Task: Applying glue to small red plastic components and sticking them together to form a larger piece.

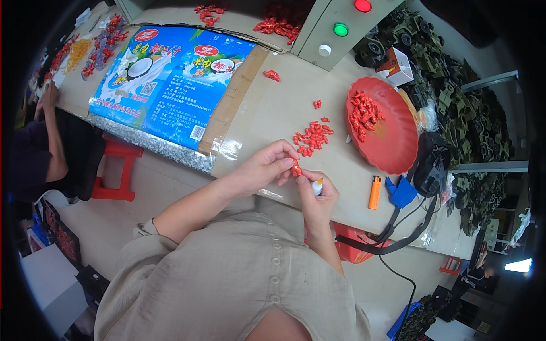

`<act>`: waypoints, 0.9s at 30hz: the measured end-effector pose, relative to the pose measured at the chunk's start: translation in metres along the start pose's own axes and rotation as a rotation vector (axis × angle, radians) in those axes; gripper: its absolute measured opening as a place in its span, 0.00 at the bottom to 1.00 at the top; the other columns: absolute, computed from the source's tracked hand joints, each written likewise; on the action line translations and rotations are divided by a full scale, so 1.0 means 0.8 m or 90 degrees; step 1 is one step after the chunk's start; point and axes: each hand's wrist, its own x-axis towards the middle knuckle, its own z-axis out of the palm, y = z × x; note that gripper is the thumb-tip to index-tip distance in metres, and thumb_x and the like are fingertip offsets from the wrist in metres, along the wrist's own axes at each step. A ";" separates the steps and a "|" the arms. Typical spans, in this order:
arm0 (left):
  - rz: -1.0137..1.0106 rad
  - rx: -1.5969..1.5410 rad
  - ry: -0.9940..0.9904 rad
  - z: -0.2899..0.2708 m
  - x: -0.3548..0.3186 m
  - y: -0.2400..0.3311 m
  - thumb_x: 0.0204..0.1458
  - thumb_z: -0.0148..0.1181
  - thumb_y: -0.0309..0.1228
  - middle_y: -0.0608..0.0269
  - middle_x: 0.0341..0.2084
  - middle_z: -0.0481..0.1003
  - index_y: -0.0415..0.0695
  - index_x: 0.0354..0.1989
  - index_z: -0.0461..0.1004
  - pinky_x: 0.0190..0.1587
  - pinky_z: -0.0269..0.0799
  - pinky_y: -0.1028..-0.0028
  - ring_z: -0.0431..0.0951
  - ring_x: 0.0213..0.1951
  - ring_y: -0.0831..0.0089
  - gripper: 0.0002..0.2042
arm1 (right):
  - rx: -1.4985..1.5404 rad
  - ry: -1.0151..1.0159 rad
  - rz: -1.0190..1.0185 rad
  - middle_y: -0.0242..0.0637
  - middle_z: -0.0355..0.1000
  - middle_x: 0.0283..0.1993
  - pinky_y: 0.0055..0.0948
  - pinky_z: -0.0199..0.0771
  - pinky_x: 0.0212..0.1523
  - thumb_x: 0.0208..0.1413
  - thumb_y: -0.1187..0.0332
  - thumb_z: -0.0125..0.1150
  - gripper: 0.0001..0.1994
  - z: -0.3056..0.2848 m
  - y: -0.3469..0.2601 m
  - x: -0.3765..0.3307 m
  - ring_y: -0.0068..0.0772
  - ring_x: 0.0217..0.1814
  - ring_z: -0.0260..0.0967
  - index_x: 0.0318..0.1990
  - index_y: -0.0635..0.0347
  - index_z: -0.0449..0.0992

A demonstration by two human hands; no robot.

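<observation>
Fingertips [282,165] of the left hand [260,168] and right hand [319,204] pinch a small red figure [296,169] between them at the frame's centre; the right hand also holds a white bottle [315,187]; right of centre lies an orange lighter [375,192]; just above the hands spreads a red pile [313,138]; a red bowl [391,156] stands upper right, partly filled; blue cardboard [176,85] lies upper left.

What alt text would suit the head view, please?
A person's left hand and right hand hold a small red piece at a worktop; the right also holds a white tube. Beyond lie similar red pieces; to the right, a red scalloped bowl and orange lighter.
</observation>
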 end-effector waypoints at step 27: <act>0.024 0.071 -0.002 0.001 -0.003 -0.001 0.52 0.43 0.23 0.65 0.27 0.66 0.40 0.39 0.61 0.32 0.66 0.80 0.68 0.27 0.80 0.07 | 0.094 -0.098 0.381 0.32 0.68 0.20 0.15 0.61 0.19 0.43 0.74 0.57 0.03 -0.010 -0.032 0.040 0.16 0.18 0.61 0.25 0.63 0.70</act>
